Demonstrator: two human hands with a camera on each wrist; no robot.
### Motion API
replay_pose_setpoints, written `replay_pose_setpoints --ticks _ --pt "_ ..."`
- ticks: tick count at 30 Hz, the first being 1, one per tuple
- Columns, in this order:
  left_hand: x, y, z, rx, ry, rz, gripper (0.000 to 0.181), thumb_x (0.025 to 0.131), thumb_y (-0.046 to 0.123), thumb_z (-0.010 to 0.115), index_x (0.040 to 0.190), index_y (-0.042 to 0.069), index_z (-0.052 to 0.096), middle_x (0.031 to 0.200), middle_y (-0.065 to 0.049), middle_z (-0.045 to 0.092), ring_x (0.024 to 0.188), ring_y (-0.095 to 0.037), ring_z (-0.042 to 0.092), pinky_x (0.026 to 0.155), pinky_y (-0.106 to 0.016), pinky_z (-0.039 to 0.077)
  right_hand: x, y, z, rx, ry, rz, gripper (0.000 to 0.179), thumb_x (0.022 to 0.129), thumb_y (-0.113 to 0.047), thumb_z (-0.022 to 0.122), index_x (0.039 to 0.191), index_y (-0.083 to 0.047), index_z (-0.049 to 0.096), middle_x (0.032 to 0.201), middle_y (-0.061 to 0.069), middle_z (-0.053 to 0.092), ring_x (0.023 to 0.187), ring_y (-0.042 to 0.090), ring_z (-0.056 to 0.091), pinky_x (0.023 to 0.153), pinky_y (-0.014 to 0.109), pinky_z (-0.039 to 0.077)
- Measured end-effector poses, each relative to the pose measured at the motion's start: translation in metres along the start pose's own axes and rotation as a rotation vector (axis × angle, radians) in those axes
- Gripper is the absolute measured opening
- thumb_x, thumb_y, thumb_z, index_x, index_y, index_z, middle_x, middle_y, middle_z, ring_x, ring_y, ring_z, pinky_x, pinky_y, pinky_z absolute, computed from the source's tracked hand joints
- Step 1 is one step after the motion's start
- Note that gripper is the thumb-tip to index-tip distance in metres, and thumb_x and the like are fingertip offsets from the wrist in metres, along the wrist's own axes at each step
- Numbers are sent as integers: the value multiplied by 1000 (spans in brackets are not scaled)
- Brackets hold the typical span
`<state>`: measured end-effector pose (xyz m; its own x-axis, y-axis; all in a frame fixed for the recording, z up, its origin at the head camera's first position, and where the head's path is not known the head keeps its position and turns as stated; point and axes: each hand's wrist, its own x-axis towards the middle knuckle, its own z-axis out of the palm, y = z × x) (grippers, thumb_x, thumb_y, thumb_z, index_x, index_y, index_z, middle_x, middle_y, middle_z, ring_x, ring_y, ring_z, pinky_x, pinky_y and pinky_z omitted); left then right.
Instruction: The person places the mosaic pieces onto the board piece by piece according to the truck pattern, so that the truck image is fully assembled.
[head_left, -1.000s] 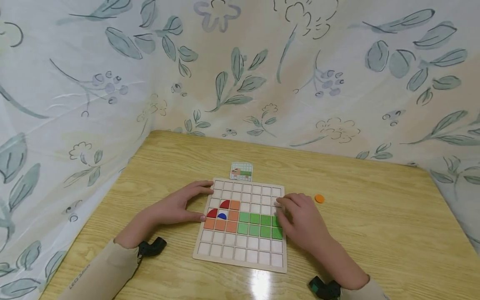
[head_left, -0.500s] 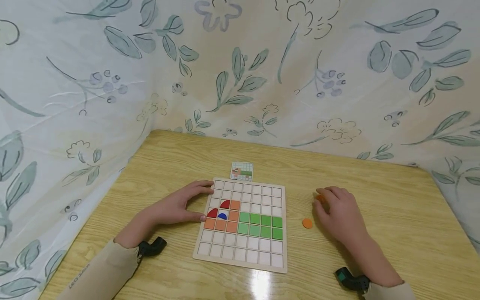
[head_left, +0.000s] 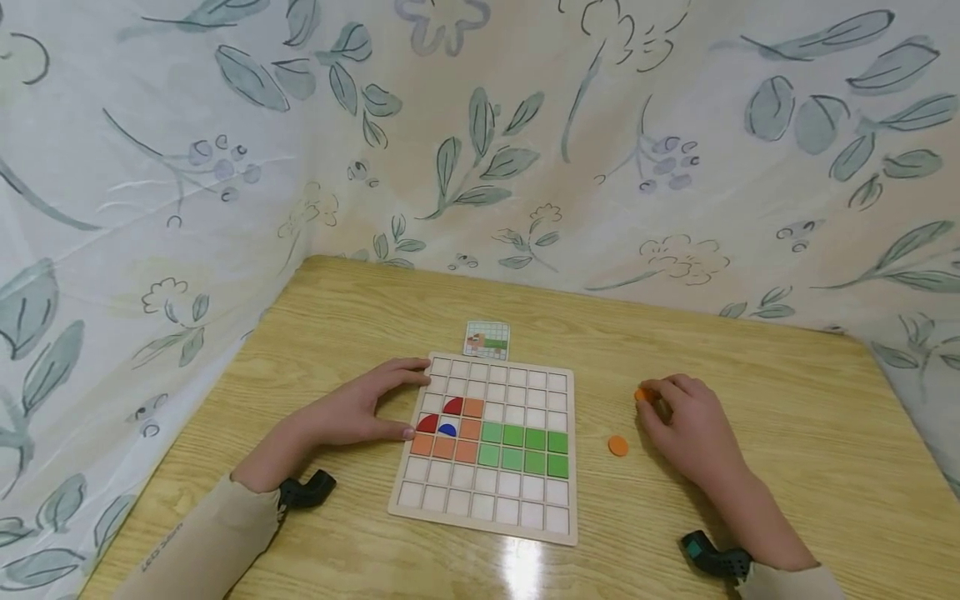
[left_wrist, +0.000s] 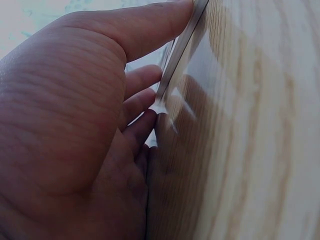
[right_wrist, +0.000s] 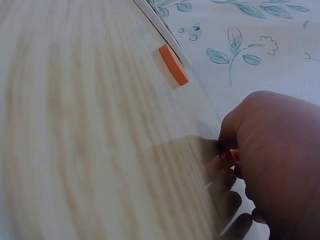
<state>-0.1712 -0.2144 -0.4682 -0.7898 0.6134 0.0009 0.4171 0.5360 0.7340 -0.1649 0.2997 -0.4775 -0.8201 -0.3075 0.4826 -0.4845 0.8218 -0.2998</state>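
My left hand (head_left: 352,408) rests at the left edge of a light wooden grid board (head_left: 483,482), thumb and fingertips apart along the rim. In the left wrist view the thumb (left_wrist: 155,25) touches that edge. Red, blue, salmon and green flat pieces lie in several of the board's cells, the green tiles (head_left: 523,448) at the right. To the right of the board, my right hand (head_left: 693,425) pinches an orange disc (right_wrist: 231,157) between thumb and fingers, close to the table; the fingers partly cover it. A second orange disc (head_left: 618,446) lies flat between board and right hand.
A small picture card (head_left: 487,339) with a grid pattern lies just beyond the board's far edge. The wooden table (head_left: 360,542) meets a leaf-patterned cloth (head_left: 570,242) at the back and left. Both wrists wear a black device (head_left: 716,557).
My right hand has left the board's right edge, moved right and taken the farther orange disc between its fingers. The nearer disc came into sight as the hand moved away. The left hand stays put.
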Motion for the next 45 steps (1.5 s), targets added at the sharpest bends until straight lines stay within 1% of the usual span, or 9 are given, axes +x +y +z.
replay_pose_setpoints --ticks 7,14,19,23,28,31,38,45 --pt "0 1 -1 3 2 -6 77 94 45 88 160 24 55 178 6 29 165 -26 22 128 -60 26 2 -3 -1 11 -13 28 20 90 -4 83 109 0 81 98 12 73 86 32 65 73 52 52" --pt "0 0 0 3 2 -7 76 94 45 88 160 24 55 177 6 30 165 -26 23 127 -61 26 2 -4 -1 11 -12 29 19 88 -3 84 107 -2 82 96 10 73 83 30 64 72 50 51" --pt "0 -1 1 10 0 0 76 94 45 88 160 24 55 177 5 31 165 -26 24 127 -61 26 0 -5 2 6 -11 34 19 87 -3 84 106 -2 82 96 10 73 85 31 65 73 52 53" --pt "0 0 0 9 1 -2 76 94 45 88 160 24 55 177 6 31 165 -25 23 128 -60 26 1 -9 4 6 4 26 18 86 -4 84 104 -3 82 96 11 74 87 33 67 75 53 55" --pt "0 -1 1 15 4 -3 75 94 45 87 160 25 55 177 7 31 164 -25 24 127 -61 26 3 -21 7 22 14 2 19 86 -5 85 104 -2 82 96 11 74 88 34 68 76 54 56" --pt "0 -1 1 18 3 -1 76 95 46 87 160 25 55 177 6 31 164 -25 24 127 -61 27 3 -29 8 29 19 -17 19 86 -6 85 104 -2 82 95 9 73 87 31 67 74 52 57" --pt "-1 2 0 13 -2 -1 76 95 45 87 160 24 54 177 6 30 165 -25 23 127 -61 26 3 -46 13 77 45 -116 19 86 -6 86 104 -1 81 95 6 72 87 26 66 74 47 57" --pt "-1 3 0 8 -2 -8 76 94 45 88 160 24 55 177 6 30 165 -25 23 127 -61 26 0 -61 20 126 40 -204 22 85 -6 86 106 -4 81 98 1 71 85 15 58 70 35 53"
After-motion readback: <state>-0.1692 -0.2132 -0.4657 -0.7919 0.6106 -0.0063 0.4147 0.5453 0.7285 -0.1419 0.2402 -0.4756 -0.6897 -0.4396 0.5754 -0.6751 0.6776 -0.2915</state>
